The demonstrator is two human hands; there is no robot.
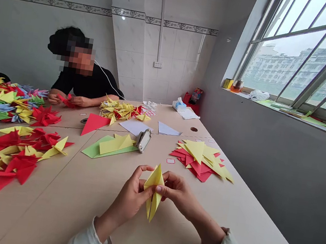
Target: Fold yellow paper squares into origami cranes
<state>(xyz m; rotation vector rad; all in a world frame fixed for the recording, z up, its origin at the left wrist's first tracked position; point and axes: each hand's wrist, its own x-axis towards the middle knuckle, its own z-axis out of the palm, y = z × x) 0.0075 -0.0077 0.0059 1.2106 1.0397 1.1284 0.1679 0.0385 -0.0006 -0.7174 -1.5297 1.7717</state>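
Between my two hands, above the near part of the table, is a folded yellow origami paper [153, 208] shaped like a long diamond with a slit down its lower half. My left hand [129, 199] pinches its left side, thumb on the front face. From the right, my right hand [181, 193] grips the other side, its thumb also pressed on the front. The fingers behind the paper are partly hidden. Beyond my right hand lies a pile of red and yellow folded paper triangles [202, 155]. Folded yellow paper [116, 144] rests on a green sheet [92, 150] farther left.
Red and yellow paper cranes [18, 152] cover the table's left side, with a larger multicoloured heap [2, 100] behind. A phone [143, 139] leans mid-table. Across from me a person in black [87, 81] handles red paper. A tissue box [179, 105] stands at the far edge.
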